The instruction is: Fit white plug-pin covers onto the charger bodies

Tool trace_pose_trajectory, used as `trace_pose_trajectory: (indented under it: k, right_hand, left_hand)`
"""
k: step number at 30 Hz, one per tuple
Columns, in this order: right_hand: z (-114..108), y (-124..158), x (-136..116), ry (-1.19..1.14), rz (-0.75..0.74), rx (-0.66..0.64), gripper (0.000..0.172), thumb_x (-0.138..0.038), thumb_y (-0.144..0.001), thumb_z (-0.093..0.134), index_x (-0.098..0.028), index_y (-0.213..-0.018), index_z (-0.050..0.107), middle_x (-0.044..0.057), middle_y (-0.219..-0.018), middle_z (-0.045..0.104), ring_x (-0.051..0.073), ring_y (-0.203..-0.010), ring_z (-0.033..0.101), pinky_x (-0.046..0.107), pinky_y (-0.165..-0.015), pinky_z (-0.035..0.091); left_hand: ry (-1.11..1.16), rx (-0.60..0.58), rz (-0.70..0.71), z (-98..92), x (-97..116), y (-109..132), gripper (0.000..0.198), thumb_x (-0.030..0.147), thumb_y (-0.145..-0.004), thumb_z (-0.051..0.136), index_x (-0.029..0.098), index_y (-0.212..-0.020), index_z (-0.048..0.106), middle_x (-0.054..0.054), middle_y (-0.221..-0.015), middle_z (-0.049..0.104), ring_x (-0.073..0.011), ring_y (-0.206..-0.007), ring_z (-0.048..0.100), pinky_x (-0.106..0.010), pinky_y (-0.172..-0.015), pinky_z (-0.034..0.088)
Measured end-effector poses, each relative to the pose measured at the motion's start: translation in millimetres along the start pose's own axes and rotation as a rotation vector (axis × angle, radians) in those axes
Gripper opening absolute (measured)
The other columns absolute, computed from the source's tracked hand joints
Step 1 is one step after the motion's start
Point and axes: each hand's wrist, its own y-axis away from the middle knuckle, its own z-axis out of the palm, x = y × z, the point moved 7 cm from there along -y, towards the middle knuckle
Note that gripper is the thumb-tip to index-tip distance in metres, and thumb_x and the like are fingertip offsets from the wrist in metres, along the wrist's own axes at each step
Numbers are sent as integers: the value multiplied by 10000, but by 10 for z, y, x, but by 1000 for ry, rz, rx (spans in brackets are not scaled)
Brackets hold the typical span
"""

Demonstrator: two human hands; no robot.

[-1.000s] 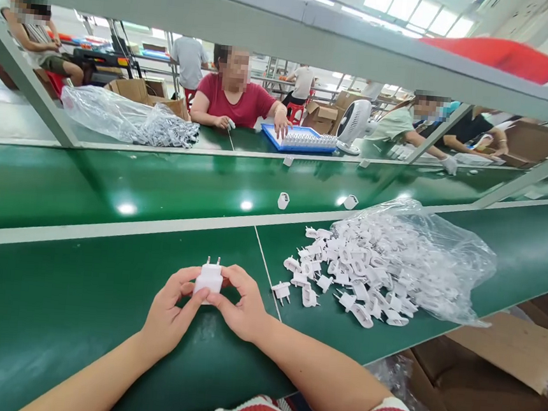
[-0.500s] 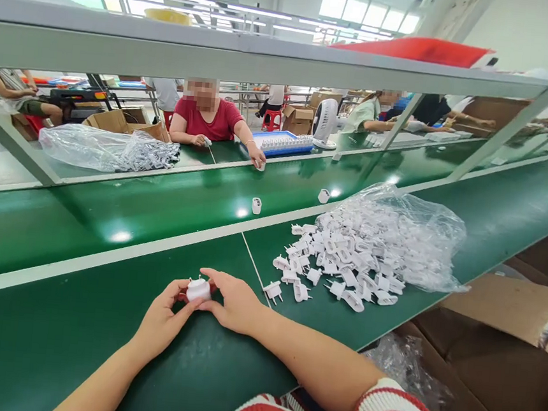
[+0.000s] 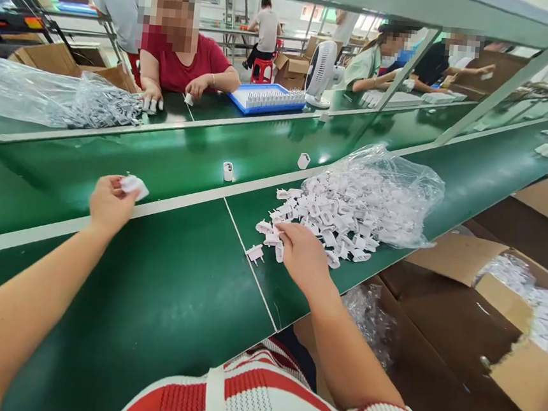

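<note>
My left hand [image 3: 111,204] is closed on a white plug adapter [image 3: 134,186], held above the inner edge of the green conveyor belt. My right hand [image 3: 305,256] reaches into the near left edge of a pile of white two-pin plug parts [image 3: 340,214]. Its thumb and fingers are bent together over a part there; the fingertips partly hide it. One two-pin plug part [image 3: 255,253] lies apart from the pile, beside a white line on the green worktop [image 3: 172,273].
Two white adapter bodies [image 3: 228,171] [image 3: 303,161] stand on the belt. A clear plastic bag [image 3: 414,186] covers the pile's back. Across the belt, a person in red handles small white pieces beside a blue tray [image 3: 273,106] and a fan [image 3: 320,72]. Cardboard boxes [image 3: 461,254] stand at right.
Both hands were together around the white plug adapter. My left hand has carried it left and forward to the belt; my right hand has let go and moved right to the pile. The view has shifted.
</note>
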Motion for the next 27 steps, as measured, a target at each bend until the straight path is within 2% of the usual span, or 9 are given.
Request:
trace_pose_trajectory:
  k: [3, 8, 11, 13, 15, 18, 21, 24, 27]
  right_hand:
    - [82, 190, 17, -29, -41, 26, 237, -219, -989, 577, -207, -1174, 725, 103, -1154, 752, 281, -1094, 667, 461, -955, 557]
    - [511, 230, -251, -55, -257, -84, 419, -281, -940, 691, -215, -1351, 642, 129, -1346, 678, 316, -1240, 601, 546, -1066, 511]
    - [664, 190, -267, -96, -297, -95, 345, -199, -993, 569, -205, -1331, 639, 127, -1295, 695, 302, -1190, 607, 532, -1035, 525]
    - [669, 180, -240, -188, -288, -51, 341, -193, -1016, 501, -206, -1339, 611, 123, -1237, 706, 285, -1166, 603, 503, -1009, 535]
    - [626, 184, -194, -325, -224, 10, 327, -239, -1034, 469, -208, -1340, 579, 125, -1217, 694, 268, -1144, 610, 473, -984, 539]
    - [589, 204, -162, -596, -62, 23, 297, -351, -1067, 402, -222, -1252, 594, 105, -1138, 704, 200, -924, 669, 383, -836, 564]
    - [576, 199, -191, -966, 139, -21, 371, -507, -1060, 382, -225, -1142, 608, 84, -1042, 747, 134, -637, 633, 285, -553, 498]
    - [578, 155, -224, -1266, 375, -130, 529, -667, -998, 415, -194, -1054, 647, 117, -1013, 784, 88, -445, 527, 232, -359, 330]
    - [530, 79, -301, -1439, 452, -307, 649, -737, -963, 421, -157, -1009, 709, 138, -1010, 796, 34, -364, 410, 203, -317, 306]
  left_hand:
    - [-54, 82, 4, -90, -172, -338, 573, 454, -806, 739, 190, -1255, 499, 14, -1280, 656, -348, -1227, 638, -536, -1098, 480]
    - [-61, 178, -19, -137, -486, -563, 760, 624, -762, 750, 150, -1268, 438, -53, -1335, 633, -402, -1199, 642, -569, -1008, 506]
    - [-118, 275, 23, -153, -431, -446, 952, 704, -852, 652, 62, -1421, 237, -199, -1598, 319, -512, -1475, 271, -605, -943, 362]
    - [-204, 377, 121, -97, -170, -279, 980, 653, -902, 634, 20, -1460, 135, -284, -1651, 51, -523, -1524, -38, -656, -957, 229]
    - [-248, 393, 291, 140, 229, -111, 910, 552, -862, 709, 53, -1468, 249, -246, -1640, 187, -443, -1542, 124, -644, -1135, 170]
    - [-240, -19, 328, 924, 650, -24, 699, 503, -891, 670, 112, -1418, 430, -178, -1511, 464, -332, -1446, 372, -486, -1213, 258]
    - [-242, -166, 259, 1495, 853, -15, 744, 519, -764, 791, 123, -1339, 533, -190, -1412, 579, -373, -1344, 478, -467, -1115, 398]
    - [-244, -211, 187, 1747, 910, -62, 476, 398, -799, 735, 113, -1165, 630, -214, -1216, 677, -398, -1189, 574, -490, -991, 464]
    - [-214, -261, 194, 1721, 943, -6, 281, 297, -840, 627, 123, -1056, 669, -182, -1079, 713, -353, -1055, 625, -447, -916, 484]
